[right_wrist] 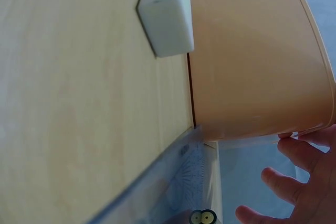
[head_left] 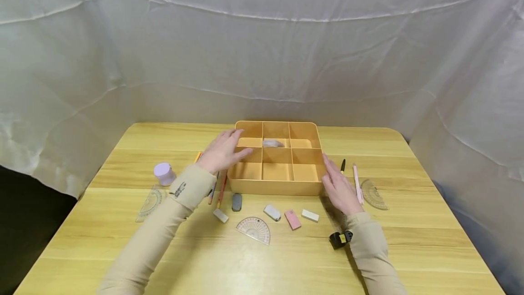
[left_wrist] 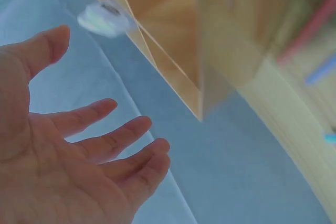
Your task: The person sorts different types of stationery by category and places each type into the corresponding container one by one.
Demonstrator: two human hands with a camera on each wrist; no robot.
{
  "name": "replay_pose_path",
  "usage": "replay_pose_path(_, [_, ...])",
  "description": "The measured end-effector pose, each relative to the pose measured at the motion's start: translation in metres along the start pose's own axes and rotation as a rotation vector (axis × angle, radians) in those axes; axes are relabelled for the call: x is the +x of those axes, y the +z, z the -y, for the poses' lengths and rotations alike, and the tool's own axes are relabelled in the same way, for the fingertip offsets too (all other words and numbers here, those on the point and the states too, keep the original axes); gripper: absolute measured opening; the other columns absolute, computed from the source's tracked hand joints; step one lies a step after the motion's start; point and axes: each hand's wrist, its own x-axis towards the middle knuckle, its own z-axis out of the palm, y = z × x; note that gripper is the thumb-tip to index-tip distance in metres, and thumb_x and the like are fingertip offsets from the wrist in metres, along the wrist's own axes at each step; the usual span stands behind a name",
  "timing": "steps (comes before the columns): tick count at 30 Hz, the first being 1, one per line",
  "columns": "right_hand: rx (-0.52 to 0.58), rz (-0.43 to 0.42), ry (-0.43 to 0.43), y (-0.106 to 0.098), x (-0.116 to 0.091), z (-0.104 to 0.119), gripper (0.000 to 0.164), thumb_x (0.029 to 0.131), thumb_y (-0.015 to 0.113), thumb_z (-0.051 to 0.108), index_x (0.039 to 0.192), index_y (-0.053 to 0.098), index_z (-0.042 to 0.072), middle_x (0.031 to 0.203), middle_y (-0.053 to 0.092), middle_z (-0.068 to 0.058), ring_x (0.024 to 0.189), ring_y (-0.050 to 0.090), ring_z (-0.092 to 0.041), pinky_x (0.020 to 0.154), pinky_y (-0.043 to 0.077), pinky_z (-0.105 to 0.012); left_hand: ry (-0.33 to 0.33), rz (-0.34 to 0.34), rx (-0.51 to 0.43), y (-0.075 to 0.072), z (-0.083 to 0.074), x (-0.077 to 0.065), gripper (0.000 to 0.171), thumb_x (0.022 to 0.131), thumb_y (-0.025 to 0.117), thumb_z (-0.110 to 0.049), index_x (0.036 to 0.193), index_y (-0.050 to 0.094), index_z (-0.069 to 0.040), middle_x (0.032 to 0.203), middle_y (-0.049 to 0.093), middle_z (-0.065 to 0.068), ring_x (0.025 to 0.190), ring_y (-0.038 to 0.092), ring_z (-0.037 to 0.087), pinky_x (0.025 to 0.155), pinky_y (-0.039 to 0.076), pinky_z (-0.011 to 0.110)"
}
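An orange organizer box [head_left: 276, 188] with several compartments stands toward the back of the table. A whitish object [head_left: 272, 143], kind unclear, sits in its back middle compartment. Over the box's left side hovers my left hand [head_left: 221, 153], thumb and fingers spread with nothing in them. In the left wrist view, a gap separates that hand [left_wrist: 89, 145] from the box [left_wrist: 163, 19]. My right hand [head_left: 340, 188] is at the box's right side, and in the right wrist view its fingertips touch the box wall [right_wrist: 257, 66] near the rim. Below those fingers lies a clear ruler [right_wrist: 184, 174].
Erasers in grey [head_left: 236, 202], pink [head_left: 292, 219] and white [head_left: 310, 216] lie before the box, with a protractor [head_left: 254, 230]. A black tape measure [head_left: 340, 239] is near the right sleeve. Pencils [head_left: 222, 190] and a lilac container [head_left: 164, 174] are left; a pink pen [head_left: 358, 185] is right.
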Motion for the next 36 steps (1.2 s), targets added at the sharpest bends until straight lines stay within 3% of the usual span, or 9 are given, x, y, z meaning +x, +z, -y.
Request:
replay_pose_path(4, [-0.002, -0.001, 0.004, 0.001, 0.000, 0.000, 0.060, 0.106, 0.031, 0.018, 0.163, 0.014, 0.017, 0.165, 0.025, -0.023, 0.150, 0.028, -0.045, 0.118, 0.029, -0.065, -0.037, -0.031, 0.019, -0.009, 0.022, -0.005, 0.074, 0.101, 0.057, -0.044, 0.155, 0.032, -0.001, 0.159, 0.036, 0.027, 0.148, 0.031, 0.046, 0.122, 0.027, 0.060])
replay_pose_path(12, [-0.001, -0.005, -0.006, 0.003, 0.002, 0.001, 0.059, 0.105, 0.031, 0.017, 0.162, 0.018, 0.011, 0.164, 0.027, -0.025, 0.150, 0.029, -0.046, 0.117, 0.030, -0.066, -0.123, -0.027, 0.016, -0.018, 0.071, -0.025, 0.073, 0.103, 0.054, -0.040, 0.156, 0.028, 0.003, 0.159, 0.030, 0.032, 0.147, 0.026, 0.052, 0.121, 0.024, 0.065])
replay_pose_path(22, [0.002, 0.011, 0.002, 0.006, 0.003, 0.002, 0.060, 0.105, 0.030, 0.018, 0.163, 0.014, 0.015, 0.164, 0.025, -0.025, 0.151, 0.028, -0.045, 0.118, 0.029, -0.066, -0.233, 0.024, 0.042, -0.033, 0.123, -0.049, 0.077, 0.102, 0.053, -0.038, 0.153, 0.024, 0.012, 0.154, 0.026, 0.042, 0.142, 0.023, 0.059, 0.119, 0.023, 0.068])
replay_pose_path(29, [0.005, 0.010, -0.004, 0.005, 0.003, 0.003, 0.059, 0.105, 0.030, 0.017, 0.162, 0.016, 0.012, 0.164, 0.026, -0.025, 0.150, 0.028, -0.046, 0.116, 0.030, -0.067, -0.283, 0.073, 0.046, -0.042, 0.147, -0.062, 0.077, 0.101, 0.054, -0.034, 0.150, 0.023, 0.017, 0.148, 0.027, 0.047, 0.135, 0.030, 0.063, 0.111, 0.031, 0.072])
replay_pose_path(36, [0.002, 0.007, 0.000, 0.006, 0.003, 0.002, 0.059, 0.105, 0.030, 0.017, 0.162, 0.016, 0.012, 0.164, 0.026, -0.025, 0.151, 0.028, -0.046, 0.118, 0.029, -0.066, -0.313, 0.119, 0.056, -0.045, 0.160, -0.070, 0.079, 0.100, 0.056, -0.036, 0.149, 0.024, 0.017, 0.147, 0.028, 0.048, 0.135, 0.031, 0.062, 0.109, 0.034, 0.072])
